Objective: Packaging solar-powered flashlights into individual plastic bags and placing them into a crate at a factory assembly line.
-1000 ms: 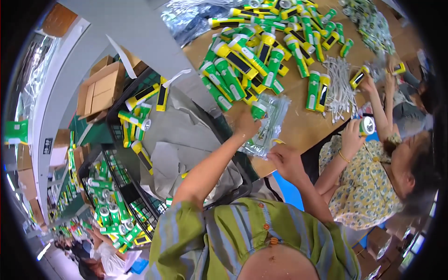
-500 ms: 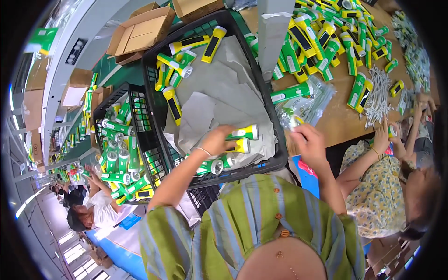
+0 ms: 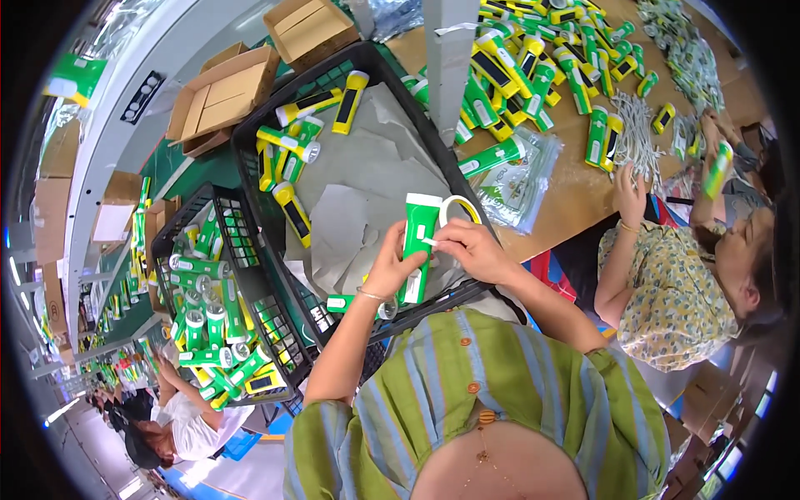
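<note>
Upper left of the frame, open brown cartons [image 3: 221,92] sit beside a black crate [image 3: 250,133] lined with grey paper [image 3: 367,179] and scattered with green-and-yellow torches [image 3: 292,154], a second crate [image 3: 179,242] at left centre is packed with more, and clear bags [image 3: 521,179] lie on the wooden table [image 3: 575,187] at upper right. At centre, over the crate, the left hand [image 3: 390,271] is wrapped closed round the lower half of an upright green torch [image 3: 417,246], forearm rising from the lower edge, wrist bent in. The right hand [image 3: 471,248] comes in from the right, fingertips pinched on a small white tab at the torch's upper side, a ring of tape [image 3: 458,207] just behind it.
</note>
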`<state>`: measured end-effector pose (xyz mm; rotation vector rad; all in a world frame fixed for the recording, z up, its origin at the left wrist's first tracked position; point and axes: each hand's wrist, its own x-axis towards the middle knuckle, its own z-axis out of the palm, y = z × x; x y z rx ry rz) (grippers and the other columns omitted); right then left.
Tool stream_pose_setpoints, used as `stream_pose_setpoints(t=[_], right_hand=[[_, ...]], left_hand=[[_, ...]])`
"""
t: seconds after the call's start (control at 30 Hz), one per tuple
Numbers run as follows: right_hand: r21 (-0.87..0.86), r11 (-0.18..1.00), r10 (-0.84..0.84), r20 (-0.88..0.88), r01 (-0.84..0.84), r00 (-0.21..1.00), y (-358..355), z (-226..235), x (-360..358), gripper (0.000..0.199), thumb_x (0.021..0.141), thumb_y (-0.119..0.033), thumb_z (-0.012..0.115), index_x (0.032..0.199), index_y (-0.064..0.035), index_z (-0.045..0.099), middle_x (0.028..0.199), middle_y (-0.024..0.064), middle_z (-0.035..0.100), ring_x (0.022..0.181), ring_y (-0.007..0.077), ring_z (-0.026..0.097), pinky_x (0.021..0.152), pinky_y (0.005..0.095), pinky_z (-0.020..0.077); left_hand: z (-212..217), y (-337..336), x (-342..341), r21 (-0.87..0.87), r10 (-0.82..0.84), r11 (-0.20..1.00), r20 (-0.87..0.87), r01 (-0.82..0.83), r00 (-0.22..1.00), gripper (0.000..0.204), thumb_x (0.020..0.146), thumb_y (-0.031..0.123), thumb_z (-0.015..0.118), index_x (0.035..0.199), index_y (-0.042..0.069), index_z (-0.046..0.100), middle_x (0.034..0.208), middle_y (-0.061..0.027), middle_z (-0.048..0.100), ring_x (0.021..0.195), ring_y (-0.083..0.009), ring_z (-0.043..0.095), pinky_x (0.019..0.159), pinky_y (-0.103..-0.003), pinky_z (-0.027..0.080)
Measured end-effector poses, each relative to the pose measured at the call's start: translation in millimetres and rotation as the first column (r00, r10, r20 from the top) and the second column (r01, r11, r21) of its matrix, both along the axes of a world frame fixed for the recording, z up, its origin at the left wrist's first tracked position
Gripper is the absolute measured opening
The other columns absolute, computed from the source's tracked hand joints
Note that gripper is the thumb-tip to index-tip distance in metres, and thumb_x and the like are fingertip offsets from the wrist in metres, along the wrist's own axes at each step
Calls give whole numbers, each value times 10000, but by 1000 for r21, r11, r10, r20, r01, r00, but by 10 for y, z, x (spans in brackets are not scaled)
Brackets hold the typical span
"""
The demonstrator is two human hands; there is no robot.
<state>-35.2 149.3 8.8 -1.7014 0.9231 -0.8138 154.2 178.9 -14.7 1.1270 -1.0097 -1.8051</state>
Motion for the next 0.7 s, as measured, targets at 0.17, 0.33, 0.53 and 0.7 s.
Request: stream_pose_setpoints(t=[0.17,0.33,0.53,0.7], right_hand=[[-9,1000,-11,-14,11,1000,18,-25,-11,90,833,-79,569,866,-4,608,756,96,534,686,224,527,615,312,414],[-51,998,-44,27,46,999,48,-32,40,86,825,-76,575,869,-9,606,762,106,534,695,240,542,615,330,424],[-103,993,-54,-39,50,998,15,-10,14,88,821,-85,577,865,-14,604,767,115,535,690,261,546,605,337,428],[-103,994,-56,-96,46,994,31,33,22,89,821,-95,580,859,-17,603,757,116,527,682,261,542,597,337,424]], left_hand=[[320,-19,-195,-439,180,892,568,111,803,600,732,-3,574,1270,1,307,1113,-219,485,1040,-353,502,878,-373,402],[171,51,-202,-451,259,892,558,26,789,609,715,42,585,1249,-22,301,1061,-241,496,979,-393,515,831,-407,419],[145,49,-234,-508,286,861,522,24,803,601,712,59,576,1243,-22,305,1039,-220,507,950,-357,532,817,-393,424],[73,44,-217,-432,265,901,471,-42,841,555,722,53,567,1215,-22,325,1001,-202,512,920,-322,537,794,-379,427]])
